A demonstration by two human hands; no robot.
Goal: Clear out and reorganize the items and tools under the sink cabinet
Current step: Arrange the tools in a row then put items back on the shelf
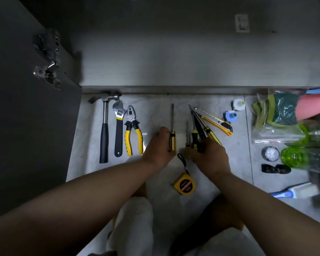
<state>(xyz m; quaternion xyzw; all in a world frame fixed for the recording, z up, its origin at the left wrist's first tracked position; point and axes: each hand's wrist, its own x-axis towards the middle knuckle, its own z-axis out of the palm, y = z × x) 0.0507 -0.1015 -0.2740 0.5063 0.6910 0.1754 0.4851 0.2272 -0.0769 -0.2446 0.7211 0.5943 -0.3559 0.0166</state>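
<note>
Pale marbled tile floor (pixel 155 111) across lower frame, dim light; open cabinet (pixel 174 61) above, grey metal base; dark cabinet door (pixel 26 126) swung open at left, hinge (pixel 48 71) showing; hammer (pixel 104 130), wrench (pixel 119 130), pliers (pixel 132 130) in row on floor, left of centre; left hand (pixel 158 145) curled round screwdriver (pixel 172 122) handle, centre frame, shaft toward cabinet; right hand (pixel 211 156) grips tool bundle (pixel 199 130) just beside; utility knife (pixel 216 121) right of bundle; tape measure (pixel 185 184) below hands.
</note>
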